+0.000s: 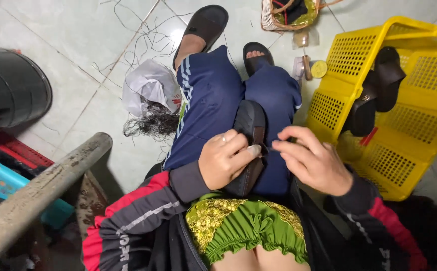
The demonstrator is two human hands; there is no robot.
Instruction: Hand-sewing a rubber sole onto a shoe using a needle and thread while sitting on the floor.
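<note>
A black shoe sole (249, 125) lies lengthwise on my lap, over my dark blue trousers (211, 95). My left hand (224, 158) grips its middle, thumb pressed on the edge. Just to the right, my right hand (311, 159) pinches its fingertips together close to the sole's right edge; what it pinches is too small to see, possibly a thread or needle. My feet in black sandals (206, 22) rest on the tiled floor ahead.
A yellow plastic basket (419, 120) on the right holds black soles (386, 75). A woven basket (288, 12) stands at the top. A white bag with tangled black thread (151, 108) lies left of my legs. A black bucket (8, 88) and a grey pipe (38, 190) are at left.
</note>
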